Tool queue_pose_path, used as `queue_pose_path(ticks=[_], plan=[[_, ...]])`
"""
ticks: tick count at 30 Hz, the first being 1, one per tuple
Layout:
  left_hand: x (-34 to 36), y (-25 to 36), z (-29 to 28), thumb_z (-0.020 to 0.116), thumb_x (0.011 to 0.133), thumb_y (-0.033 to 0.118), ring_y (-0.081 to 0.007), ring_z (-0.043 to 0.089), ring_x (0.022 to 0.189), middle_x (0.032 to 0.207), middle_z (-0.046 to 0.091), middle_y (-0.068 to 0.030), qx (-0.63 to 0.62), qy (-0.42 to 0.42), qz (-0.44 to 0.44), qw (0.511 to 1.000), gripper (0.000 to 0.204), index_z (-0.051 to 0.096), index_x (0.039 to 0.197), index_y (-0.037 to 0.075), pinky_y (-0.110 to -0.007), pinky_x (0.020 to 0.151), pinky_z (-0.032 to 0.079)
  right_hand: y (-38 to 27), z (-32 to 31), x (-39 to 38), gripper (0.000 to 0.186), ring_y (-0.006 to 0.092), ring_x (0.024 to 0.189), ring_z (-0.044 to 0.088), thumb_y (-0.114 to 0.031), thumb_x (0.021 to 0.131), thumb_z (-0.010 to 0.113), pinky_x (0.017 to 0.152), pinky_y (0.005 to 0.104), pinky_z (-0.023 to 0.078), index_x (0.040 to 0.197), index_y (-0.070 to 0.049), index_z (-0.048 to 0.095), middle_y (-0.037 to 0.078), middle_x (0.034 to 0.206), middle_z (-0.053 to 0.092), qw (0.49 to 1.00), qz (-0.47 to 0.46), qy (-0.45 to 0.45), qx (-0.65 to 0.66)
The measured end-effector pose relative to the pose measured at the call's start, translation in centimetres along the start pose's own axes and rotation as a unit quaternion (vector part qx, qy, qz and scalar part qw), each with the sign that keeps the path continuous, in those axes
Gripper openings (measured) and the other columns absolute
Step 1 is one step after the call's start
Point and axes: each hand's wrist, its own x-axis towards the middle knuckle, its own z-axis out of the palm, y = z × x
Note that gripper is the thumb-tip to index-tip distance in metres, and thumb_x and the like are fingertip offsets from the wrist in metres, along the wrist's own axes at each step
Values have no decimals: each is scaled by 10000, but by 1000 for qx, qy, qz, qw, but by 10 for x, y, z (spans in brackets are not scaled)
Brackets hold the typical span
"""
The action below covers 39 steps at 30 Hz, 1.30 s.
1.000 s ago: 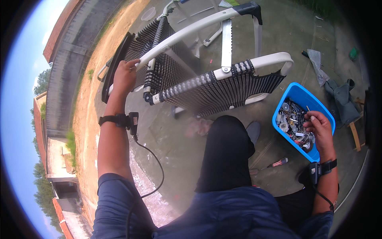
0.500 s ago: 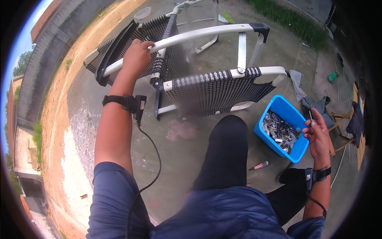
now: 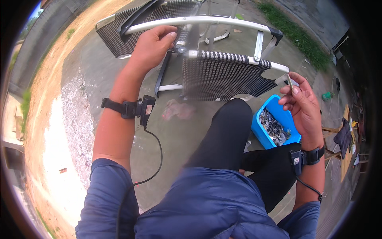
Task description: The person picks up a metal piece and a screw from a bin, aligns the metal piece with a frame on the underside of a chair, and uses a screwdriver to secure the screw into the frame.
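Observation:
A folding lounge chair with a white tube frame (image 3: 223,20) and black-and-white woven mesh (image 3: 223,75) lies on its side in front of me. Just below its upper tube, my left hand (image 3: 151,46) is off the metal, thumb and forefinger slightly apart; the other fingers are hidden. My right hand (image 3: 302,99) pinches a slim, short metal rod (image 3: 289,82) beside the right end of the mesh section. Whether the rod is a bolt or a pin I cannot make out. Under that hand stands a blue plastic tub (image 3: 292,113) of mixed small metal parts (image 3: 273,128).
A crumpled pale cloth or bag (image 3: 179,109) lies on the concrete floor left of my knee (image 3: 238,115). At the right are a wooden stand (image 3: 345,159) with a dark cloth (image 3: 343,137) and a green object (image 3: 327,95). Grass (image 3: 294,36) grows along the far wall.
My left hand has let go of the upper tube and moved right. My right hand has risen with the rod from beside the tub to the chair's right end. The view has shifted.

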Motion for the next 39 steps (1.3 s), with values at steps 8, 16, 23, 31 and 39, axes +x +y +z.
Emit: queue_pose_path(ticks=[8, 16, 23, 31, 39], plan=[[-117, 70, 51, 523, 1032, 319, -129, 623, 988, 1099, 674, -56, -224, -43, 2, 974, 410, 585, 1297, 13, -262, 835, 482, 5, 122, 48, 550, 162, 862, 696, -177, 1006, 543, 712, 250, 556, 1473, 3, 316, 106, 1055, 682, 980, 1, -199, 20], [-119, 67, 53, 457, 1051, 275, -146, 613, 962, 1064, 647, -90, -462, 52, -121, 877, 350, 586, 1184, -22, -295, 861, 506, 35, 161, 77, 524, 150, 941, 665, -184, 1000, 560, 778, 272, 544, 1458, -13, 374, 92, 1087, 681, 962, 29, -273, 8], [-64, -22, 28, 507, 977, 120, -120, 585, 752, 845, 606, -24, -466, 175, -292, 816, 180, 586, 1111, 31, -283, 657, 515, 11, 130, 234, 403, 177, 1005, 645, -223, 990, 570, 876, 315, 496, 1350, -43, 547, 109, 1139, 688, 868, -153, -197, -429], [37, -93, 74, 622, 950, 339, -111, 525, 728, 856, 580, -23, -569, 71, -330, 749, 347, 615, 1017, -1, -287, 628, 440, 49, 157, 367, 400, 189, 934, 640, -349, 1008, 524, 870, 310, 481, 1210, -26, 645, 97, 989, 694, 806, -85, -197, -551], [56, -117, 67, 698, 859, 245, -99, 564, 902, 1030, 623, -70, -366, -68, -207, 905, 440, 583, 1152, -61, -257, 768, 474, 40, 158, 387, 427, 122, 785, 640, -383, 1012, 526, 755, 265, 477, 1197, -7, 607, 56, 911, 665, 832, 114, -318, -439]])
